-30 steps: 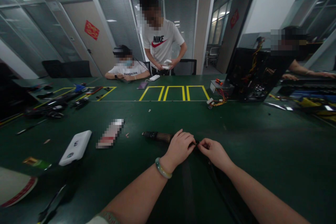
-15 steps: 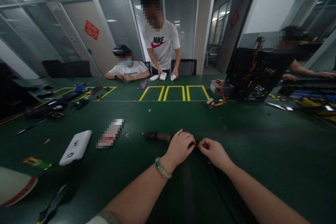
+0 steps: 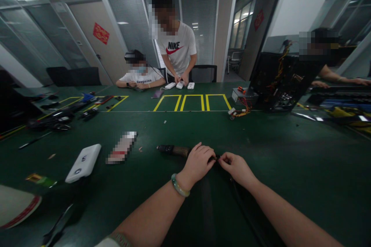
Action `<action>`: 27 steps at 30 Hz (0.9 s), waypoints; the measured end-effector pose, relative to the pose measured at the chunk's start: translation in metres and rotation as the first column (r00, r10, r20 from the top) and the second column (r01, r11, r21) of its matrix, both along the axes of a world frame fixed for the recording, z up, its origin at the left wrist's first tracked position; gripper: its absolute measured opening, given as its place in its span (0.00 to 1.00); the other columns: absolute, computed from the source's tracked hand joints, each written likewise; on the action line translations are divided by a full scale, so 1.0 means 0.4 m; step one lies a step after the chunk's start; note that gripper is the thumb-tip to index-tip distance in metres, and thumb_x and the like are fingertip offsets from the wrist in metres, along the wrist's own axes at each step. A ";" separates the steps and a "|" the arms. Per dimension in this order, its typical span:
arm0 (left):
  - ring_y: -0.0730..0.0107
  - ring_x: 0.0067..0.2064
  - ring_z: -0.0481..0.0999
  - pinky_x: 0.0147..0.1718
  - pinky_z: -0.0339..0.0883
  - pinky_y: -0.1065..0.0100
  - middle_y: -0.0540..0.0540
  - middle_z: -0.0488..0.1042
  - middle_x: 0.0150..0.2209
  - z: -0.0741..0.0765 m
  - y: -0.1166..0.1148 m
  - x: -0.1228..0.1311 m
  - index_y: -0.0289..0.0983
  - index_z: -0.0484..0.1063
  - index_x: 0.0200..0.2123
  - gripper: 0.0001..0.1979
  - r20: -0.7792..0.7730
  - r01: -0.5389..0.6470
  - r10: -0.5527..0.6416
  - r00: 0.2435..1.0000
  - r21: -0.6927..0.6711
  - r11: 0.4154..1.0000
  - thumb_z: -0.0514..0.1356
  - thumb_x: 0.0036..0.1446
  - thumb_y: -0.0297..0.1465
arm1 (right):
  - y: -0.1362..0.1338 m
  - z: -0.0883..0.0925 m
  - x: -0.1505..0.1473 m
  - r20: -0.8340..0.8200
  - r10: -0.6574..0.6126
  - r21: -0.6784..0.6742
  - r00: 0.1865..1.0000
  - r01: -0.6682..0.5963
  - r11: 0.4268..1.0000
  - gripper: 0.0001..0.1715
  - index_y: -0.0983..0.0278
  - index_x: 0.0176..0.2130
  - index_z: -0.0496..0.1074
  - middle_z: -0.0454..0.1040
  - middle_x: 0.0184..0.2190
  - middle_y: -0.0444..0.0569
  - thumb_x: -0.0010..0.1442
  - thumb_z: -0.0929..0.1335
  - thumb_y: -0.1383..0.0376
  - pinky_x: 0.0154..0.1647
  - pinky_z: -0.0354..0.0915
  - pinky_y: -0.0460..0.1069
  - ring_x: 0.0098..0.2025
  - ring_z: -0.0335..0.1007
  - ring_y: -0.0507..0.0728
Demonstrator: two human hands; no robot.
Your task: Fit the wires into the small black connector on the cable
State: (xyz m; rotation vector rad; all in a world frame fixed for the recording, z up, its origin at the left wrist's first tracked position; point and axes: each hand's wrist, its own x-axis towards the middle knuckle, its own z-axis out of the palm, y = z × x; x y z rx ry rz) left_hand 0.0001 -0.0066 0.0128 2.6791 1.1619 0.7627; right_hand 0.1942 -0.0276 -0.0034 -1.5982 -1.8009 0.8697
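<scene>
My left hand (image 3: 199,160) is closed over a long dark tool (image 3: 180,151) lying on the green table. This tool has a brownish body, and its black end with a small metal tip points left. Close beside it, my right hand (image 3: 238,169) pinches a thin dark piece (image 3: 218,158) at the tool's right end; the fingers hide most of it. A black hose or cable (image 3: 242,202) runs from under my right hand down towards me. A bangle (image 3: 180,186) is on my left wrist.
To the left lie a phone (image 3: 123,148), a white flat device (image 3: 84,163), a green-and-gold item (image 3: 42,180) and a red-rimmed cup (image 3: 20,206). Across the table, a standing person (image 3: 178,46) handles white devices. A black computer case (image 3: 281,81) stands at right.
My hands and the tool look almost unmoved. Across the table, the standing person has set down one white device and brought both hands together on another.
</scene>
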 end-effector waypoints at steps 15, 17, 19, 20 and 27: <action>0.66 0.50 0.71 0.62 0.51 0.55 0.50 0.74 0.44 -0.004 0.004 -0.001 0.41 0.70 0.39 0.05 0.011 0.007 -0.007 1.000 -0.015 1.000 0.62 0.59 0.29 | 0.000 0.001 0.000 0.012 0.003 0.008 1.000 -0.004 1.000 0.12 0.62 0.31 0.74 0.76 0.25 0.42 0.59 0.65 0.58 0.27 0.60 0.45 0.28 0.72 0.54; 0.66 0.50 0.71 0.62 0.51 0.55 0.50 0.74 0.45 -0.004 0.004 -0.001 0.41 0.70 0.39 0.05 0.008 0.009 -0.009 1.000 -0.013 1.000 0.61 0.59 0.29 | 0.001 -0.001 0.001 0.007 0.002 0.003 1.000 -0.002 1.000 0.12 0.62 0.32 0.75 0.76 0.25 0.43 0.59 0.65 0.58 0.27 0.60 0.45 0.28 0.72 0.54; 0.66 0.51 0.71 0.62 0.51 0.55 0.49 0.74 0.45 -0.003 0.003 -0.002 0.41 0.70 0.39 0.04 0.002 0.010 -0.010 1.000 -0.013 1.000 0.61 0.60 0.28 | 0.001 -0.002 0.001 0.002 0.004 -0.004 1.000 -0.004 1.000 0.13 0.61 0.32 0.75 0.76 0.26 0.43 0.59 0.65 0.57 0.27 0.61 0.45 0.28 0.73 0.54; 0.66 0.51 0.71 0.62 0.50 0.55 0.50 0.74 0.46 -0.003 0.003 -0.002 0.41 0.70 0.39 0.04 0.000 0.010 -0.010 1.000 -0.012 1.000 0.60 0.60 0.28 | 0.000 -0.001 0.001 0.000 0.006 -0.005 1.000 -0.006 1.000 0.13 0.61 0.32 0.75 0.76 0.26 0.43 0.60 0.65 0.57 0.27 0.60 0.46 0.29 0.73 0.55; 0.67 0.51 0.71 0.63 0.50 0.56 0.51 0.74 0.46 -0.001 0.002 0.000 0.41 0.70 0.39 0.06 -0.034 -0.004 0.003 0.999 -0.002 1.000 0.61 0.59 0.27 | -0.003 0.010 0.001 0.000 0.004 -0.032 1.000 -0.004 0.999 0.11 0.61 0.33 0.75 0.77 0.27 0.43 0.60 0.66 0.58 0.26 0.60 0.45 0.28 0.73 0.54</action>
